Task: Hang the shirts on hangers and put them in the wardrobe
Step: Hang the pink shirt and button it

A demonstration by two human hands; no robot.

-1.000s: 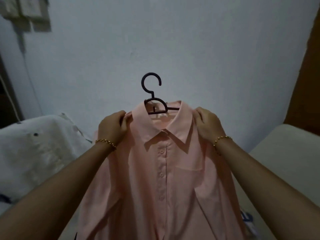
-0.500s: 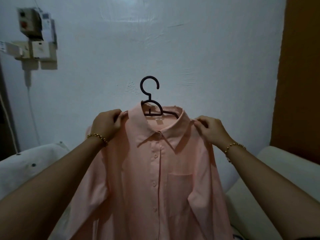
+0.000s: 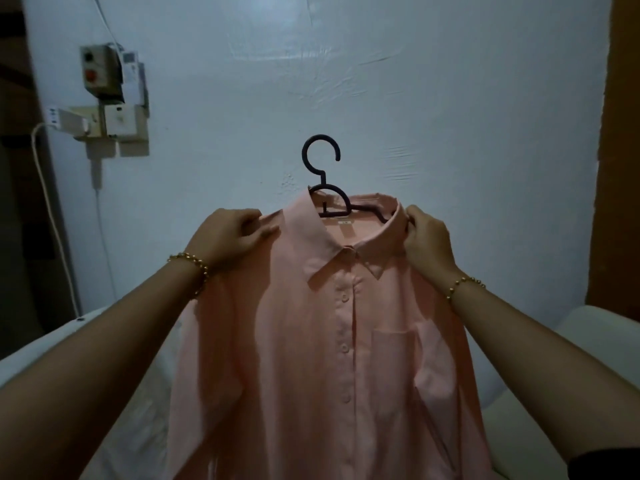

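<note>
One shirt [image 3: 329, 341]: pink, buttoned, on a black hanger [image 3: 306, 156], held up before the wall [image 3: 450, 98].
Left hand [image 3: 228, 237]: fingers curled, pinching one shoulder.
Right hand [image 3: 427, 239]: fingers curled, gripping the other shoulder.

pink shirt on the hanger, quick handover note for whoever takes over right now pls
Left hand: fingers grip the pink shirt at its shoulder, beside the collar.
Right hand: fingers pinch the shirt at the other side of the collar.
Shirt: held up in front of the wall, on the dark hanger, whose hook stands free above the collar, hooked on nothing.
Done: this shirt is on its hanger.
Left: hang it in the wardrobe, which is not plainly in view. No other shirts can be seen from here.
</note>
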